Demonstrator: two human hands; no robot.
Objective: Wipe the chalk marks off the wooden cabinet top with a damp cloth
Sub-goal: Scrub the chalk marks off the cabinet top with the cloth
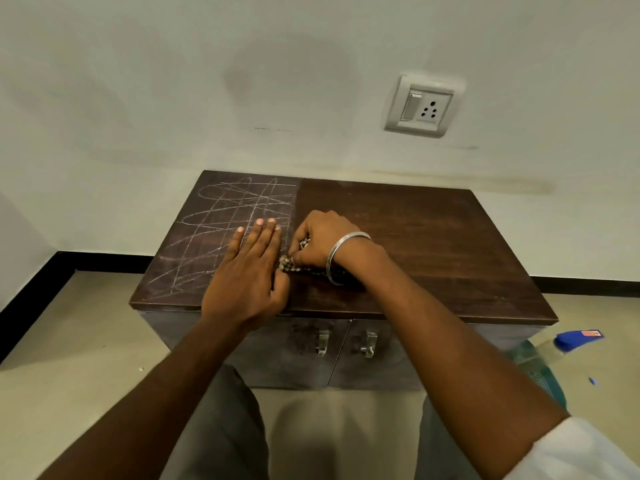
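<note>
The dark wooden cabinet top (433,237) carries white chalk marks (228,216) over its left part; the right part looks darker and free of chalk. My left hand (249,271) lies flat on the chalked area with straight fingers. Right beside it, my right hand (322,240), with a metal bangle on the wrist, grips a dark speckled cloth (291,266) bunched under its curled fingers near the middle of the top. Most of the cloth is hidden by the hand.
The cabinet stands against a white wall with a switch and socket plate (424,105). Two metal door handles (346,342) face me. On the floor at right lie a blue-capped spray bottle (568,342) and a teal mesh item (533,368).
</note>
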